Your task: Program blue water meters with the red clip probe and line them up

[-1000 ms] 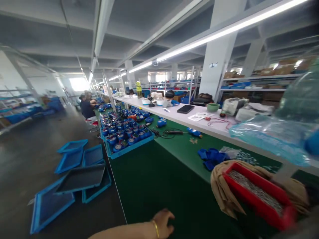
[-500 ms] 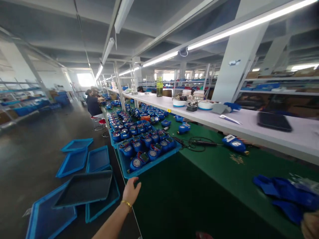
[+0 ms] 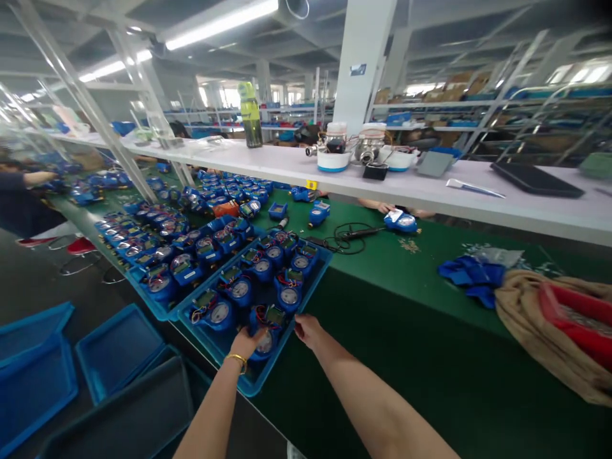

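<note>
The left hand [image 3: 246,344] lies in the near corner of a blue tray [image 3: 313,275], with its fingers closed on a blue water meter [image 3: 266,328] that sits there. The right hand [image 3: 307,329] is just beside it, at 3 o'clock from the left one, and its fingers touch the near right rim of the same tray; whether they grip the rim or only rest on it I cannot tell. A gold bracelet [image 3: 238,361] is on the left wrist.

The tray stands on a green bench [image 3: 382,357] at its near edge and holds several rows of such meters with round dials and coloured wires. At 10 o'clock from it more blue trays [image 3: 148,239] with meters stand touching one another along the bench. At 3 o'clock, well apart, lie a blue cloth [image 3: 471,274] and a red bin [image 3: 578,319] wrapped in a tan cloth [image 3: 530,319]. At 12 o'clock a white shelf [image 3: 430,188] runs above the bench and bears a green bottle [image 3: 250,115]. On the floor at 8 o'clock lie empty blue trays [image 3: 115,344]. At 9 o'clock, far off, another person [image 3: 19,201] sits at the bench.
</note>
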The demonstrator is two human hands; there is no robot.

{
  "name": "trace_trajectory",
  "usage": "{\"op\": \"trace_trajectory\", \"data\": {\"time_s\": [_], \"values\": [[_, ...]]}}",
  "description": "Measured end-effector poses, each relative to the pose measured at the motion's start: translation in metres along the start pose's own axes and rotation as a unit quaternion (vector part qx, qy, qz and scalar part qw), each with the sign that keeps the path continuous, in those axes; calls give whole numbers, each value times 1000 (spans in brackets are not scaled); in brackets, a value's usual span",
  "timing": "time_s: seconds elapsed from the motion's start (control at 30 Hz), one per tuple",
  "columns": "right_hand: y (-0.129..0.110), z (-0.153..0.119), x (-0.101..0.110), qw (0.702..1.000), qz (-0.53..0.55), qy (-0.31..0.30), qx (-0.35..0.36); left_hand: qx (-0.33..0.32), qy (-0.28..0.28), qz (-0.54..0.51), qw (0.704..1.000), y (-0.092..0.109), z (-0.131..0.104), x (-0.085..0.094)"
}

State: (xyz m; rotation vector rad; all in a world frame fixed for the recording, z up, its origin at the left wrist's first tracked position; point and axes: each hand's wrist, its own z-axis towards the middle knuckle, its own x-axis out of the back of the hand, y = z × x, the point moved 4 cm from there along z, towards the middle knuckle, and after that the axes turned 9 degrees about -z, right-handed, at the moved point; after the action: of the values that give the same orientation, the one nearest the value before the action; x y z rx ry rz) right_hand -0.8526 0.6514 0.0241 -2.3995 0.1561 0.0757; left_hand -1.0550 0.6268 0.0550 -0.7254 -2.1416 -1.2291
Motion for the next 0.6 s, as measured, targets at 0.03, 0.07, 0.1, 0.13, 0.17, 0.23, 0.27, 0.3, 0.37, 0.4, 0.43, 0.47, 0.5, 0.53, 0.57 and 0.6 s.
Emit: {"op": "trace_trajectory", "data": {"time_s": [0.03,0.07,0.1,0.13,0.17,0.23,0.27,0.3,0.37,0.4,0.43,0.47,0.5,0.53,0.57,0.6], "values": [[2,0,0,1000,-1,4,1,3,-8,-3,1000,-2,-1,0],[5,-1,1,1000,-3,6,3,7,-15,-5,1000,-3,-3,1],[8,-4,2,1000,-7,6,6,10,-23,-8,1000,-4,-5,2],[13,-8,3,1000,-10,3,9,11,-31,-10,999,-4,-9,3],[18,-12,4,1000,-13,-1,11,9,-39,-12,999,-4,-13,5],[33,-25,7,1000,-16,-8,12,0,-60,-12,998,-6,-26,7],[43,-33,10,1000,-16,-10,12,-6,-72,-11,997,-8,-34,7],[53,-41,13,1000,-16,-11,11,-11,-84,-11,996,-10,-44,6],[77,-60,22,1000,-15,-7,9,-20,-105,-10,994,-15,-65,1],[89,-70,27,1000,-16,-3,8,-23,-115,-10,993,-18,-78,-3],[102,-80,32,1000,-18,2,6,-25,-123,-9,992,-21,-90,-8],[114,-89,38,1000,-21,8,4,-26,-129,-8,991,-24,-102,-13],[125,-99,44,1000,-26,14,1,-25,-134,-6,991,-27,-114,-19],[136,-107,50,999,-33,20,0,-24,-138,-4,990,-29,-126,-25],[145,-114,55,999,-42,26,-2,-23,-140,-2,990,-31,-136,-31],[152,-121,60,998,-54,30,-1,-22,-140,-1,990,-33,-144,-36]]}}
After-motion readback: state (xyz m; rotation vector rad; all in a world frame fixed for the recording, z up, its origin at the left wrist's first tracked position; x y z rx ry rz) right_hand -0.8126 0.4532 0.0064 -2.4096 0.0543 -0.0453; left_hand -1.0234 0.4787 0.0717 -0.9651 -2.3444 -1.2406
